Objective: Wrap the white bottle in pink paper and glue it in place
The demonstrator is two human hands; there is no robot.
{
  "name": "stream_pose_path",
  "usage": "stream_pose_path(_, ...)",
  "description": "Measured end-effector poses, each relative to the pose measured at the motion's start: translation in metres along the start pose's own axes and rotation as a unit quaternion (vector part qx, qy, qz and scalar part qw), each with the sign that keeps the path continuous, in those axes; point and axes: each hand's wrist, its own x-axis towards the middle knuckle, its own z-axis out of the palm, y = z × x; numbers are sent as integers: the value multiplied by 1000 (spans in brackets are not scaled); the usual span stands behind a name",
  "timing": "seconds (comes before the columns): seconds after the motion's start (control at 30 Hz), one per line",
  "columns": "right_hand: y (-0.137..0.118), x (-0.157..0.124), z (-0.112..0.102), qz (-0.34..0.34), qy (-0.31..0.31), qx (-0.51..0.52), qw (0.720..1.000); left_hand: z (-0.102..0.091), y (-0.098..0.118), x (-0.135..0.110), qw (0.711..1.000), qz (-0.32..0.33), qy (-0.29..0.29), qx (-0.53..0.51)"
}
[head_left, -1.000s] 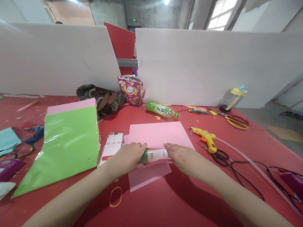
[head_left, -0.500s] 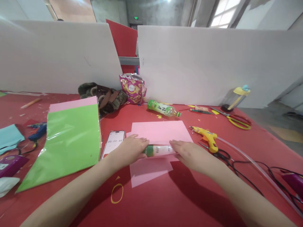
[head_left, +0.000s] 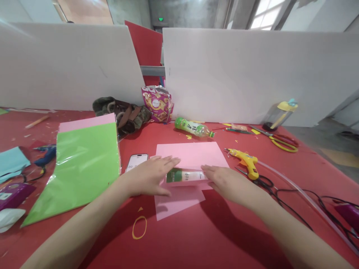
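Observation:
A pink paper sheet [head_left: 193, 154] lies on the red table [head_left: 196, 239], its near part curling around a small bottle with a green and white label [head_left: 183, 175] lying on its side. My left hand [head_left: 150, 175] rests flat on the bottle's left end, fingers stretched out and together. On the right end of the bottle lies my right hand [head_left: 221, 180], fingers extended and pressing on the paper. The near flap of the pink sheet [head_left: 176, 201] sticks out below both hands.
A phone [head_left: 136, 161] lies left of the sheet, beside a green and pink paper pack [head_left: 81, 164]. A yellow glue gun [head_left: 246, 161] with black cables [head_left: 283, 203], scissors [head_left: 282, 142], a second bottle [head_left: 193, 127], a snack bag [head_left: 157, 104] and white partition boards [head_left: 238, 74] surround the spot.
My left hand has opened from a curl around the bottle's end to flat, stretched fingers. The bottle and paper have rolled slightly farther from me.

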Motion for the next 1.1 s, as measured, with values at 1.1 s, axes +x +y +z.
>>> stream_pose_path(1.1,-9,15,13,-9,40,32,999,35,13,18,992,-5,111,56)
